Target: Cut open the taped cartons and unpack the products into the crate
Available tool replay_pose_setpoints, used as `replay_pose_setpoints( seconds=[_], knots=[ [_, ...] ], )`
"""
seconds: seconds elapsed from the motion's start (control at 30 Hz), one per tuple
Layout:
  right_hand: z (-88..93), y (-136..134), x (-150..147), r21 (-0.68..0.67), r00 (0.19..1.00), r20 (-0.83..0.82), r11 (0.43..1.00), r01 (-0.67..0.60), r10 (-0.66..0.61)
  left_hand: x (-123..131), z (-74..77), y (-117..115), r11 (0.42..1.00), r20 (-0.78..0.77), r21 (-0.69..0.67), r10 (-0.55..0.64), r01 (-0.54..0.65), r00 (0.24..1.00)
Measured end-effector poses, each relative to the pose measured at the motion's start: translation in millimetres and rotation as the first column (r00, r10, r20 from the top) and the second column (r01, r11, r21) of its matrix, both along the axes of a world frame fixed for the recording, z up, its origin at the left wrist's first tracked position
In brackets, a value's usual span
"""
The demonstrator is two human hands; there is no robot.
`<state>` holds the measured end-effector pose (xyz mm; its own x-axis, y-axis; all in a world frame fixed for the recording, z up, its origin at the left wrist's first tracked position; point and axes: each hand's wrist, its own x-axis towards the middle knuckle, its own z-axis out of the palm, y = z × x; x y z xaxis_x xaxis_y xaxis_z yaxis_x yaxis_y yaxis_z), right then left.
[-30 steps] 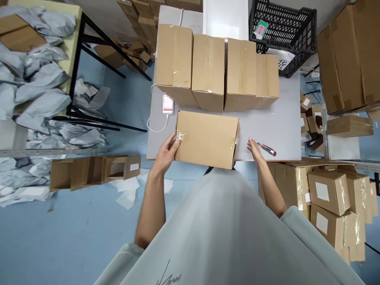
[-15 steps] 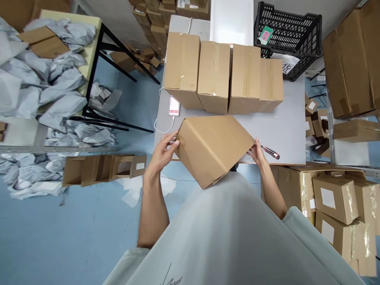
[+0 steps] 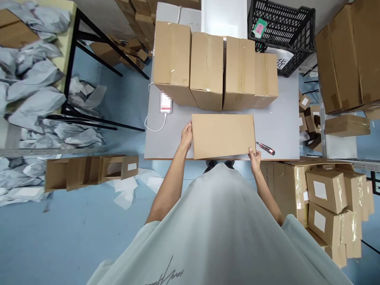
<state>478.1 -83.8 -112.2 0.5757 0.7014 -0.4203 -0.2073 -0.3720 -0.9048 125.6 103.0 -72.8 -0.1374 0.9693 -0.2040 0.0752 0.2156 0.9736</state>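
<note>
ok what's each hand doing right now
Left hand: holding the cardboard box at its left end.
Right hand: holding the same box at its near right corner.

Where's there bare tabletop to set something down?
Largest: the tabletop between the held box, the utility knife and the table's right edge. Smaller: the front-left patch between the white cable and the left hand. Only a narrow strip shows between the held box and four cartons. The back is crowded: those cartons, a white bin, a black crate.
</note>
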Motion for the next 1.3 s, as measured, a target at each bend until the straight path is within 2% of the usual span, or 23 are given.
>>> replay_pose_setpoints(
  seconds=[0.07,0.2,0.3,0.4,0.53,0.67,0.9,1.07,1.17,1.3],
  knots=[
    [-6.0,-4.2,-4.5,0.001,1.0,0.012,1.0,-0.017,0.017,-2.9,-3.9,-8.9,0.997,0.004,-0.069,0.022,-0.022,1.0],
    [-12.0,-4.5,-5.2,0.0,0.998,0.04,0.998,-0.056,0.056,-9.4,-8.7,-39.8,0.981,-0.144,-0.176,0.056,-0.081,0.988],
    [-15.6,-4.0,4.1,-0.021,0.997,0.028,0.997,-0.075,0.075,-11.1,-13.2,-67.4,0.949,-0.202,-0.289,0.065,-0.123,0.977],
    [-22.7,-2.4,16.1,-0.086,0.996,-0.028,0.992,-0.09,0.088,-11.0,-17.6,-87.3,0.934,-0.186,-0.333,0.07,-0.13,0.98],
    [-33.5,5.3,26.0,-0.184,0.987,-0.109,0.973,-0.139,0.121,-12.8,-18.9,-94.1,0.933,-0.16,-0.331,0.091,-0.14,0.983],
    [-35.0,15.2,25.3,-0.196,0.965,-0.172,0.953,-0.23,0.197,-23.7,-14.0,-89.5,0.931,-0.111,-0.331,0.123,-0.154,0.986],
    [-12.4,14.4,10.4,-0.1,0.931,-0.171,0.934,-0.343,0.323,-54.1,-2.7,-77.5,0.89,-0.049,-0.376,0.259,-0.258,0.965],
    [14.4,5.4,-8.0,0.012,0.884,0.028,0.885,-0.466,0.466,-71.5,2.4,-79.2,0.845,0.068,-0.422,0.391,-0.329,0.918],
    [27.9,3.8,-19.4,0.048,0.858,0.125,0.861,-0.506,0.498,-77.4,3.9,-81.2,0.838,0.061,-0.439,0.389,-0.325,0.919],
    [38.4,2.7,-27.4,0.069,0.847,0.187,0.853,-0.517,0.498,-79.2,4.6,-81.6,0.857,0.052,-0.447,0.31,-0.256,0.949]
  ],
)
